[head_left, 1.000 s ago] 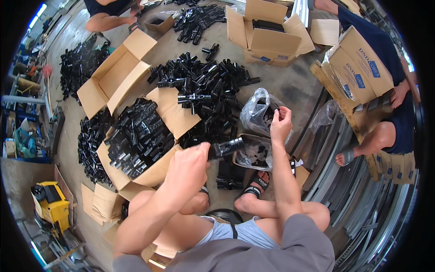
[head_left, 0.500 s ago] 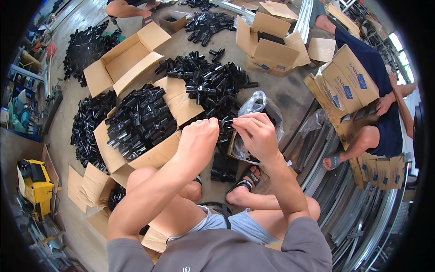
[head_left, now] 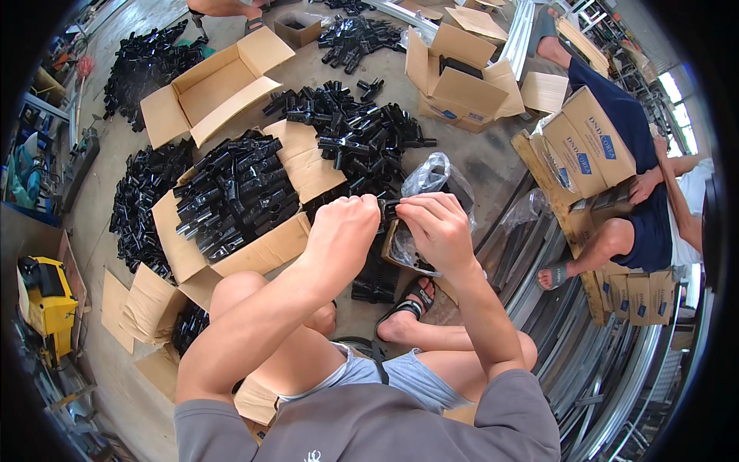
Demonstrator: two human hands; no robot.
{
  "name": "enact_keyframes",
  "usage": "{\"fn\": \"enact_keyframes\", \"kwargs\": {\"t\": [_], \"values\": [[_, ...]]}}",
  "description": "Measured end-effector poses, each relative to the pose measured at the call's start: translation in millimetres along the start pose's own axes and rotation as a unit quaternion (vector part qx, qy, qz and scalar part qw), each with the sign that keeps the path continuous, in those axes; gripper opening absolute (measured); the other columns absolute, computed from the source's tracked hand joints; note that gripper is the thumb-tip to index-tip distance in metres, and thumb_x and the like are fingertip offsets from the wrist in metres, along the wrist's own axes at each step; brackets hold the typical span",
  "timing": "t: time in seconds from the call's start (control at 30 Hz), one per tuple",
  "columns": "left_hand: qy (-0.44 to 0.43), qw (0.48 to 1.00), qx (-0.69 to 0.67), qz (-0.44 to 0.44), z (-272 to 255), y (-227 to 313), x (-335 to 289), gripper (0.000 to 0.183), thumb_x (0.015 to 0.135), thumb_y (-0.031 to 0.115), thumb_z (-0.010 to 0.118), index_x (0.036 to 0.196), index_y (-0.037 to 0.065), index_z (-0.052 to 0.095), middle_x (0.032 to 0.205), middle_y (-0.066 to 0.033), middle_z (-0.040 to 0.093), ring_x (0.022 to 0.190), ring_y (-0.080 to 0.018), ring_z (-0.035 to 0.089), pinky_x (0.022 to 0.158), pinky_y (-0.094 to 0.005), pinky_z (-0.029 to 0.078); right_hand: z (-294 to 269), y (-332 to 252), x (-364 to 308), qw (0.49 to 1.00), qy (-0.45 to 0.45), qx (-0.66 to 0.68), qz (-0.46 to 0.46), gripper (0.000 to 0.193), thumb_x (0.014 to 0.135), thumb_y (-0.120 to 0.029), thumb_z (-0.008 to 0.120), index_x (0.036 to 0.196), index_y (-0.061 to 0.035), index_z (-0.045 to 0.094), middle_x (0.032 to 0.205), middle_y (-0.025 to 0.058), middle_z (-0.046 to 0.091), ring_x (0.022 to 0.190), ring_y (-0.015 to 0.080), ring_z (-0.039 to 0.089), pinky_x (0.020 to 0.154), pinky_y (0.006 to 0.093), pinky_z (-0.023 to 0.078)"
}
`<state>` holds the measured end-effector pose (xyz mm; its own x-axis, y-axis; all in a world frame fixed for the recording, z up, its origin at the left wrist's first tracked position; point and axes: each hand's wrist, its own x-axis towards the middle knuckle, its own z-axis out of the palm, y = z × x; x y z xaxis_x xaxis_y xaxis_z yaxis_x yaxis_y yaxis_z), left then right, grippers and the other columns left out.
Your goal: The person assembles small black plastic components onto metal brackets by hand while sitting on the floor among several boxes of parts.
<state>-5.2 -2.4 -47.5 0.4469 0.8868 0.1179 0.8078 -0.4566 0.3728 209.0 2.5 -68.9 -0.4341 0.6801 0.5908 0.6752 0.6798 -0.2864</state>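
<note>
My left hand is closed in a fist around one end of a small black tubular fitting, most of it hidden by the fingers. On the fitting's other side, my right hand pinches with thumb and fingertips; whether it holds a smaller part there I cannot make out. Below my right hand stands a small box lined with clear plastic, its contents mostly hidden. Left of my left hand, an open cardboard box is filled with black tubular fittings. A heap of similar fittings lies just beyond my hands.
An empty open carton and another open carton stand farther back. Long metal profiles lie along the right. A person in dark shorts sits there beside stacked cartons. A yellow machine stands at the left.
The view has shifted slightly. My hands stay together at the fitting, and more of its black body shows between them now.
</note>
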Motion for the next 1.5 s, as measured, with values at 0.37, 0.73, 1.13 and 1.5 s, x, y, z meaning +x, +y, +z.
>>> {"fn": "enact_keyframes", "kwargs": {"t": [0.37, 0.73, 1.13, 1.5], "values": [[-0.01, 1.0, 0.003, -0.003, 2.5, 3.0, 2.5, 0.025, 0.074, -0.008, 0.069, 0.095, -0.002, 0.06, 0.087, -0.0168, 0.071, 0.085, -0.0343, 0.073, 0.072, -0.0429, 0.06, 0.8, -5.7, 0.5, 1.0, 0.017, -0.015, 0.02, 0.015, 0.078, -0.003, 0.079, 0.09, -0.0066, 0.071, 0.096, 0.0038, 0.074, 0.095, 0.0228, 0.069, 0.086, 0.0373, 0.054], [-0.016, 1.0, 0.012, 0.012, 10.6, 4.8, 3.3, 0.023, 0.075, -0.006, 0.069, 0.096, -0.001, 0.061, 0.085, -0.0161, 0.071, 0.085, -0.0328, 0.074, 0.071, -0.0424, 0.06, 5.1, -11.3, -8.3, 0.998, 0.033, -0.031, 0.046, 0.016, 0.075, -0.002, 0.08, 0.087, -0.0075, 0.07, 0.091, 0.0037, 0.072, 0.092, 0.0247, 0.068, 0.083, 0.0385, 0.053], [-0.002, 0.995, -0.097, 0.004, -18.1, 12.7, 6.2, 0.07, 0.084, 0.003, 0.075, 0.146, 0.022, 0.05, 0.078, -0.0161, 0.069, 0.077, -0.0375, 0.071, 0.066, -0.0482, 0.054, 24.2, 83.2, -88.0, 0.857, 0.064, -0.004, 0.511, 0.022, 0.098, -0.023, 0.069, 0.096, -0.0005, 0.072, 0.086, 0.0182, 0.075, 0.081, 0.0359, 0.072, 0.073, 0.0444, 0.055], [-0.055, 0.919, -0.378, -0.1, -33.6, 23.3, 9.9, 0.062, 0.086, 0.004, 0.077, 0.142, 0.021, 0.055, 0.091, -0.0187, 0.075, 0.084, -0.0334, 0.074, 0.077, -0.0434, 0.056, 133.7, 132.4, -241.5, 0.795, -0.331, -0.089, 0.501, 0.02, 0.088, -0.017, 0.07, 0.103, -0.0064, 0.079, 0.103, 0.0234, 0.075, 0.103, 0.0416, 0.072, 0.091, 0.0504, 0.057]]}}
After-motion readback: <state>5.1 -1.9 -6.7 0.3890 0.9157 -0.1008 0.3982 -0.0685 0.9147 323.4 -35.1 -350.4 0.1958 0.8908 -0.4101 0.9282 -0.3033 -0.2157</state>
